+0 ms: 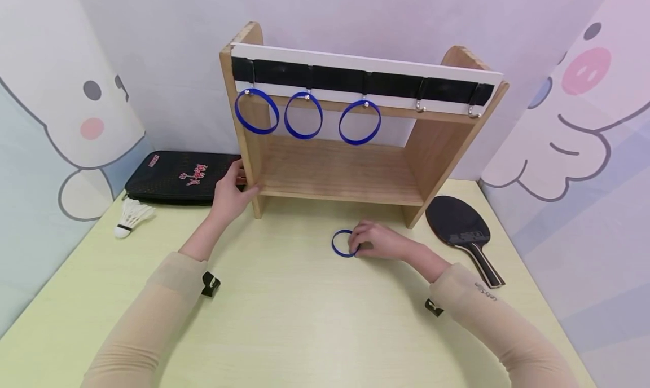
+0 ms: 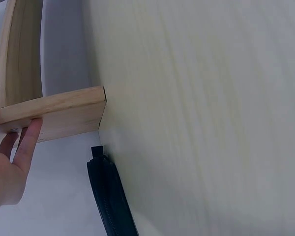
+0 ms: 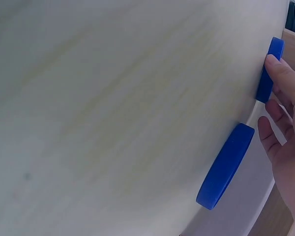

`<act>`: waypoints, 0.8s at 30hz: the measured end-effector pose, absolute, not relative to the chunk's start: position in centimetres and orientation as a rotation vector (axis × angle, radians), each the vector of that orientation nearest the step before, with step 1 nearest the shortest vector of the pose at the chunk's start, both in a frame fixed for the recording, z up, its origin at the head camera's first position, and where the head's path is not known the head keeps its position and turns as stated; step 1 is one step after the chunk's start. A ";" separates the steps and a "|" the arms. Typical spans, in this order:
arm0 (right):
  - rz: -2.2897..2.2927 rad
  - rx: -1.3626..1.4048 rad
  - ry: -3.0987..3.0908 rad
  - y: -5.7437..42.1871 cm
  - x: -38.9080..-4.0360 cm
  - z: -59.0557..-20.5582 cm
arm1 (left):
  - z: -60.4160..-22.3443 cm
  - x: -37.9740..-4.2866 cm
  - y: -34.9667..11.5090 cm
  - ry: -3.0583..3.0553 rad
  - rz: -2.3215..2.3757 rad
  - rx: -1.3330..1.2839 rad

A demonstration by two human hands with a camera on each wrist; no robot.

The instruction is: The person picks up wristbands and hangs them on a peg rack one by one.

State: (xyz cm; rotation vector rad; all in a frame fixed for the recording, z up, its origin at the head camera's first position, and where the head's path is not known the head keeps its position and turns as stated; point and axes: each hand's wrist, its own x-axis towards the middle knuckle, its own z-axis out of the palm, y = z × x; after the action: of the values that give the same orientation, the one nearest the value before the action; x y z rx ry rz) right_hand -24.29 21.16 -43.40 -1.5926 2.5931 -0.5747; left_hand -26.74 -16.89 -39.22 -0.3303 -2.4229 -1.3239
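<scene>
In the head view my left hand [image 1: 231, 193] grips the lower left side of a wooden rack [image 1: 345, 196]. The left wrist view has its fingers [image 2: 29, 142] along the side panel [image 2: 73, 118]. Three blue rings [image 1: 359, 144] hang from the left hooks on the rack's front strip; the two right hooks [image 1: 474, 115] are bare. My right hand [image 1: 378, 241], low in front of the rack, pinches a blue ring [image 1: 341, 254] between thumb and fingers at the tabletop. The right wrist view shows a second blue ring [image 3: 226, 167] close beneath the palm, hidden from the head view.
A black zip case [image 1: 178, 176] lies left of the rack, with a white shuttlecock [image 1: 133, 216] before it. At the right lies a black table tennis paddle [image 1: 459, 221], its handle toward the front. Printed cartoon walls [image 1: 584, 95] enclose the table's sides and back.
</scene>
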 end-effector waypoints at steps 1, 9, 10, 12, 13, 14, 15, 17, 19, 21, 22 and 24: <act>-0.577 -1.590 2.592 21.1 -24.3 -43.4 | -39.2 -26.8 -16.9 -2.422 -1.323 -0.331; -0.640 -1.556 2.600 21.2 -24.2 -42.9 | -39.3 -26.8 -16.9 -2.423 -1.323 -0.321; -0.654 -1.556 2.604 21.2 -24.1 -42.7 | -39.3 -26.8 -16.9 -2.424 -1.321 -0.320; -0.689 -1.544 2.608 21.2 -24.0 -42.3 | -39.3 -26.8 -16.9 -2.428 -1.322 -0.318; -0.702 -1.535 2.609 21.3 -23.9 -42.1 | -39.4 -26.8 -16.9 -2.428 -1.320 -0.318; -0.716 -1.524 2.608 21.3 -23.9 -41.9 | -39.4 -26.8 -16.9 -2.428 -1.320 -0.318; -0.728 -1.506 2.607 21.3 -23.8 -41.7 | -39.4 -26.8 -16.9 -2.428 -1.319 -0.317; -0.754 -1.467 2.594 21.4 -23.7 -41.3 | -39.4 -26.8 -16.9 -2.426 -1.320 -0.319; -0.767 -1.424 2.583 21.5 -23.5 -41.0 | -39.4 -26.8 -16.9 -2.424 -1.320 -0.322; -0.782 -1.381 2.574 21.6 -23.4 -40.7 | -39.4 -26.8 -16.9 -2.422 -1.320 -0.324; -0.789 -1.364 2.571 21.6 -23.3 -40.5 | -39.3 -26.8 -16.9 -2.421 -1.322 -0.324; -0.801 -1.335 2.571 21.6 -23.1 -40.0 | -39.3 -26.8 -16.9 -2.420 -1.322 -0.322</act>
State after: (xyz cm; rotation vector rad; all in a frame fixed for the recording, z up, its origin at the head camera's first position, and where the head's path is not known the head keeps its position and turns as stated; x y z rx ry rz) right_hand -23.08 21.58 -40.01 -1.3346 2.5705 -0.8013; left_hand -26.83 -16.87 -39.34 -0.3218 -2.4196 -1.3222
